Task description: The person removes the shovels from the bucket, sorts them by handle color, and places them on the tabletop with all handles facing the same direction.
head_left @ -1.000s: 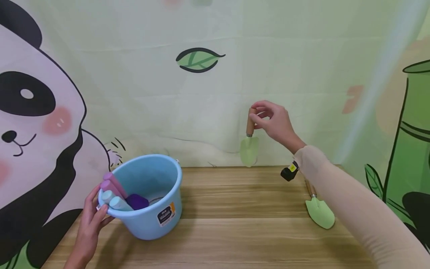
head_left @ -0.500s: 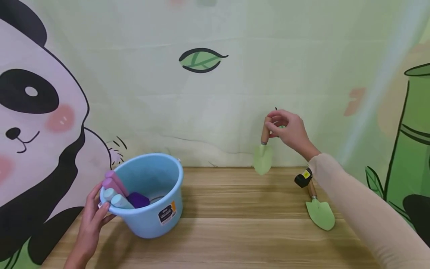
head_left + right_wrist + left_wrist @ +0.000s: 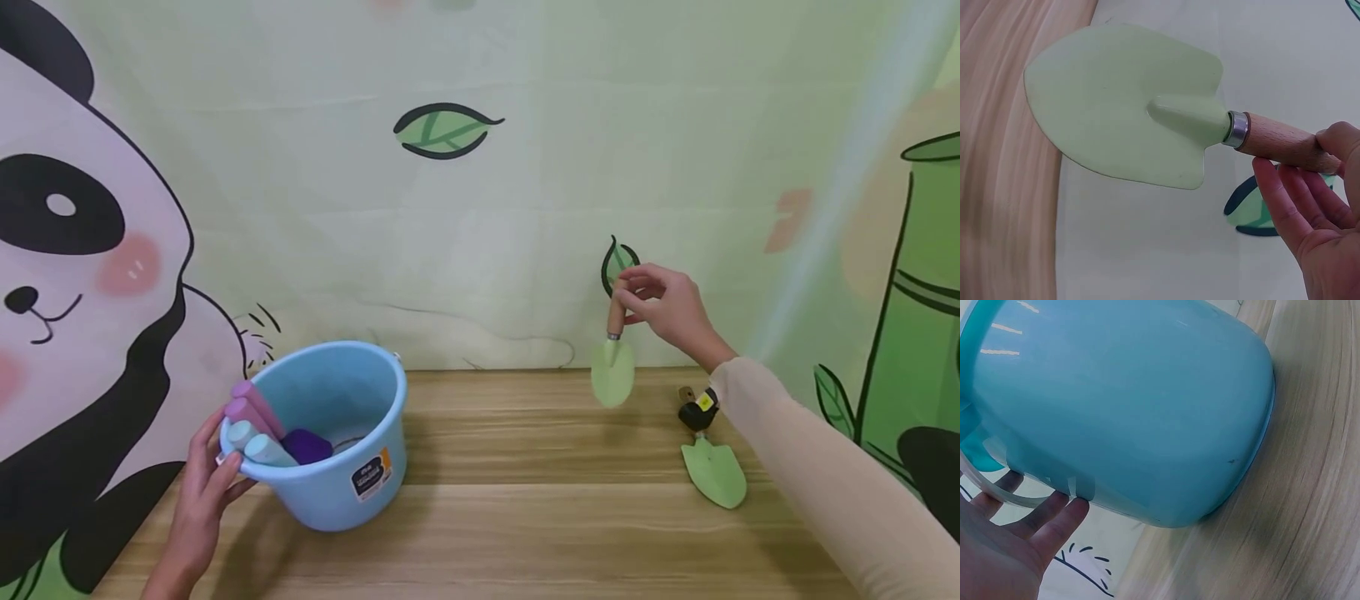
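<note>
My left hand (image 3: 198, 504) holds the near-left rim of a light blue bucket (image 3: 337, 492), thumb at the rim and fingers along the outer wall. In the head view the bucket's rim slants down toward that hand. My right hand (image 3: 675, 308) pinches the wooden handle of a pale green trowel (image 3: 612, 375), whose blade hangs downward above the back of the table. The right wrist view shows the thumb and fingertips on the trowel's handle (image 3: 1279, 140). A second green trowel (image 3: 714, 475) lies on the table at the right, its handle partly hidden behind the wrist camera.
Inside the bucket lean two purple-pink handles (image 3: 255, 412), two light blue handles (image 3: 266, 452) and a dark purple piece (image 3: 307, 447). The wooden table (image 3: 525, 533) meets a printed cloth backdrop (image 3: 525, 183) with a panda and leaves.
My right hand has moved right and downward with the trowel, uncovering a printed leaf on the backdrop. The left hand and the bucket stay where they were.
</note>
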{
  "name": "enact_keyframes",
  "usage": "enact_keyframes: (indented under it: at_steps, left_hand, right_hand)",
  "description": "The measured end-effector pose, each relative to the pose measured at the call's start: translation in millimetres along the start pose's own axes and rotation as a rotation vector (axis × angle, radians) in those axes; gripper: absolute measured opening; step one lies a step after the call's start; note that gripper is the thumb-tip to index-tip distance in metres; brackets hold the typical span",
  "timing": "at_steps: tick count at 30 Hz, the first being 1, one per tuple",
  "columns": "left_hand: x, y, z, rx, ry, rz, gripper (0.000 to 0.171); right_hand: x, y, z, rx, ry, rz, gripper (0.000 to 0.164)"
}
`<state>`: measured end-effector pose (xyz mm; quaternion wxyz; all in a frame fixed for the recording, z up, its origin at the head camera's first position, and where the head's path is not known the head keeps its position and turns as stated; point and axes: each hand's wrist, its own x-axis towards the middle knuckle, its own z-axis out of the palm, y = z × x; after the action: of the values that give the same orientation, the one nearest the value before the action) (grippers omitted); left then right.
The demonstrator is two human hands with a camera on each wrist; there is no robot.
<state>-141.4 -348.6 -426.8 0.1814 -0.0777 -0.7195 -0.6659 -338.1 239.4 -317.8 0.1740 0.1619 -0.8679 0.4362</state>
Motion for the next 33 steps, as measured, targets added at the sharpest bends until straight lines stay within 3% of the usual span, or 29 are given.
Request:
enact_keyframes:
  at_steps: [9, 33]
  left_hand:
    - [-0.1, -0.2, -1.0, 0.003, 0.008, -0.026, 0.060]
    - [-0.9, 3.3, 1.5, 0.012, 0.018, -0.050, 0.060]
  right_hand:
    - [-9.7, 13.7, -6.6, -0.017, -0.022, 0.042, 0.032]
    - [-30.9, 47.6, -11.0, 0.127, -0.152, 0.142, 0.041]
